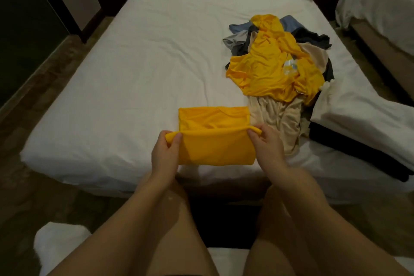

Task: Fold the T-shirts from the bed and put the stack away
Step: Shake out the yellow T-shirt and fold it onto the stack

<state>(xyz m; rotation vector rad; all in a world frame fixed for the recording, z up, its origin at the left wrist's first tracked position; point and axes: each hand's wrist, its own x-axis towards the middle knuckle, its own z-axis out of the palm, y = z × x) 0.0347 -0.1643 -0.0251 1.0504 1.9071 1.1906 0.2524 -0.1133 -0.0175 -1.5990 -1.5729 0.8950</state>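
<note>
Shirt (215, 148) is pinched at near corners by left hand (165, 152) and right hand (266, 143); long axis sideways; far edge dead ahead.

The room was dim and warm-toned, with the white sheet of the bed (134, 74) the brightest area, the floor (33, 197) and left edge sunk in deep shadow, straight lines bowed by the wide lens toward the edges, and detail soft and slightly smeared throughout.
</note>
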